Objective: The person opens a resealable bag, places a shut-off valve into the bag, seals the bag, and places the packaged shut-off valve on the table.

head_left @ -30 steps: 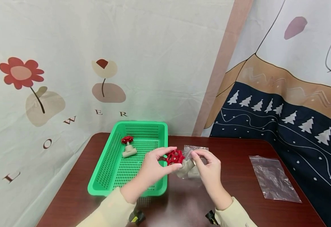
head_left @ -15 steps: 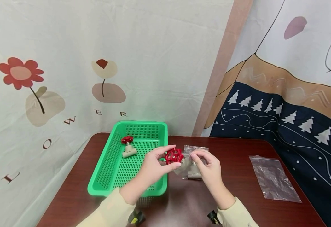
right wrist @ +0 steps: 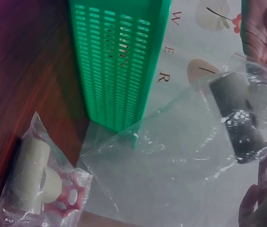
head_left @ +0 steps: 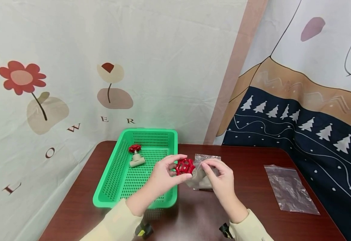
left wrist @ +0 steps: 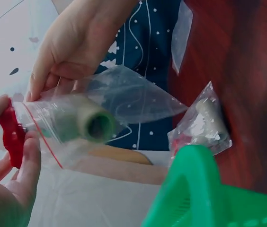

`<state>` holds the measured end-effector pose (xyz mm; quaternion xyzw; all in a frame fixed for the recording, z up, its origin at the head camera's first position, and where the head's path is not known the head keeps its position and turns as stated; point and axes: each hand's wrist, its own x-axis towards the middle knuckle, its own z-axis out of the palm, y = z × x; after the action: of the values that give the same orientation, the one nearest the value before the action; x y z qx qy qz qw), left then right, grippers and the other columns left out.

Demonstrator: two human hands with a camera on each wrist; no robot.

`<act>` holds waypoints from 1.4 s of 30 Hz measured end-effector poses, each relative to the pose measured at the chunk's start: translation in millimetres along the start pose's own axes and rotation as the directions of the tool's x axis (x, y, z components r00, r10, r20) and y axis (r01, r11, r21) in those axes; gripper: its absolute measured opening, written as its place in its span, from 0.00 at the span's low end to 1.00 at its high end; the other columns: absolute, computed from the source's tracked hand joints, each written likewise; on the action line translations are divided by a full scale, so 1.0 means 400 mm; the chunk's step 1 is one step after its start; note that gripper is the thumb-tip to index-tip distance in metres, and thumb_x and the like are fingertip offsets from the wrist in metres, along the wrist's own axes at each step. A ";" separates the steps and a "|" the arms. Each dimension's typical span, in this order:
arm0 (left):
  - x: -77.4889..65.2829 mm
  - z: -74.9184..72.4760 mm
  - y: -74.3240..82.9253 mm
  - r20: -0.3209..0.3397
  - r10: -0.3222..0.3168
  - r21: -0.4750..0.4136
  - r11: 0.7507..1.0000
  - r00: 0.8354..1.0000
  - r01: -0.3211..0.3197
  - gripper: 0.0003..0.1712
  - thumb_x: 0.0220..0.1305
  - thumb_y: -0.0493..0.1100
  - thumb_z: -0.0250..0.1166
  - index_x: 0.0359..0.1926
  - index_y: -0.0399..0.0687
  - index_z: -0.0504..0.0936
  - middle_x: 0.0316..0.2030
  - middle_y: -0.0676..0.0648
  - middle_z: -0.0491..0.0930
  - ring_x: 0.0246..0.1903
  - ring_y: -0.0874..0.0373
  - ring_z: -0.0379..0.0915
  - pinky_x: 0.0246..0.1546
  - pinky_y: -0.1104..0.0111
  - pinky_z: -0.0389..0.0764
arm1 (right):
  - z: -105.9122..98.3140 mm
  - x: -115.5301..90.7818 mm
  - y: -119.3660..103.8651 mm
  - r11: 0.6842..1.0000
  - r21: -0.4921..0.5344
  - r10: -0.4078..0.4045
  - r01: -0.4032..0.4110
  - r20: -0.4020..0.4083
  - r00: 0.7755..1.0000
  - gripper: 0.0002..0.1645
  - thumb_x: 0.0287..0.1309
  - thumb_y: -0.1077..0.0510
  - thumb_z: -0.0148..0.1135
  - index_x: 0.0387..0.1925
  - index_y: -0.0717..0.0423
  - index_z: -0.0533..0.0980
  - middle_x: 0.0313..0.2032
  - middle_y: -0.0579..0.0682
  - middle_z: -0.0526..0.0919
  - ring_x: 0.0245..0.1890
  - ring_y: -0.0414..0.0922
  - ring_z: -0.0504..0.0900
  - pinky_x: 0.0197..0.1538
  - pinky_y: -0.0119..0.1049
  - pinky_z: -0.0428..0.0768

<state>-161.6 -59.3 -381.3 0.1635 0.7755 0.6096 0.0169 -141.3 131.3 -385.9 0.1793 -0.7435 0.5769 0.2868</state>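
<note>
My left hand (head_left: 160, 175) grips the red handwheel (head_left: 185, 166) of a gate valve between thumb and fingers. In the left wrist view, the valve's beige pipe body (left wrist: 94, 122) is inside a clear zip bag (left wrist: 138, 97), while the wheel sticks out past the red zip line at its mouth. My right hand (head_left: 222, 177) pinches the bag film beside the valve. The bag's loose end hangs off to one side. Below the hands, a second valve (right wrist: 31, 177) lies on the table, sealed in its own clear bag.
A green perforated basket (head_left: 175, 197) stands at the left, holding an unbagged valve (head_left: 137, 160) with a red wheel. A flat clear bag (head_left: 291, 190) lies at the right of the brown table (head_left: 244, 160). A printed cloth (head_left: 163, 67) hangs behind.
Both hands stay nearly in place on the valve and bag. The valve and its red wheel shift and tilt slightly; the right hand moves a little to the left.
</note>
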 end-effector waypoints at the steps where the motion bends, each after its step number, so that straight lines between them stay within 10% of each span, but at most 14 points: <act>1: 0.000 0.001 -0.002 0.006 -0.011 -0.042 0.999 1.000 0.011 0.30 0.49 0.46 0.75 0.55 0.58 0.77 0.53 0.49 0.76 0.42 0.53 0.80 0.35 0.67 0.84 | 0.000 0.002 0.000 1.000 -0.002 0.000 0.000 -0.014 1.000 0.06 0.50 0.74 0.64 0.32 0.68 0.81 0.33 0.61 0.83 0.38 0.34 0.79 0.43 0.22 0.78; 6: -0.003 0.008 -0.010 0.004 -0.026 -0.145 0.989 1.000 0.027 0.31 0.50 0.45 0.74 0.57 0.55 0.76 0.54 0.46 0.74 0.41 0.52 0.81 0.33 0.64 0.84 | 0.002 0.006 -0.004 1.000 -0.005 -0.006 0.005 -0.054 0.999 0.05 0.50 0.74 0.64 0.32 0.69 0.81 0.32 0.63 0.83 0.39 0.33 0.80 0.46 0.22 0.77; 24: -0.025 0.015 -0.015 -0.014 0.204 0.200 0.960 0.979 -0.197 0.30 0.51 0.54 0.72 0.57 0.65 0.77 0.53 0.57 0.78 0.50 0.62 0.75 0.46 0.68 0.81 | 0.004 -0.001 -0.021 0.998 -0.056 -0.038 0.036 -0.032 0.999 0.07 0.48 0.75 0.65 0.33 0.70 0.81 0.34 0.64 0.83 0.39 0.32 0.80 0.45 0.22 0.78; 33: -0.031 0.013 -0.010 -0.014 0.271 0.211 0.942 0.963 -0.262 0.28 0.50 0.55 0.72 0.54 0.61 0.80 0.52 0.61 0.79 0.51 0.66 0.76 0.45 0.72 0.80 | 0.004 0.002 -0.026 0.996 -0.024 0.087 -0.087 -0.009 0.996 0.08 0.54 0.72 0.61 0.38 0.68 0.77 0.34 0.59 0.82 0.35 0.37 0.80 0.42 0.22 0.79; 42: -0.031 0.015 -0.010 -0.011 0.304 0.244 0.925 0.953 -0.292 0.28 0.51 0.56 0.71 0.54 0.56 0.81 0.53 0.59 0.79 0.52 0.65 0.76 0.43 0.73 0.80 | 0.000 0.012 -0.028 0.995 -0.099 0.010 -0.007 0.028 1.000 0.10 0.50 0.73 0.65 0.37 0.66 0.81 0.34 0.58 0.85 0.35 0.35 0.81 0.41 0.22 0.79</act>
<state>-149.5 -58.0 -388.8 0.2654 0.8095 0.5109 -0.1148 -138.2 128.5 -374.5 0.1699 -0.7759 0.5380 0.2822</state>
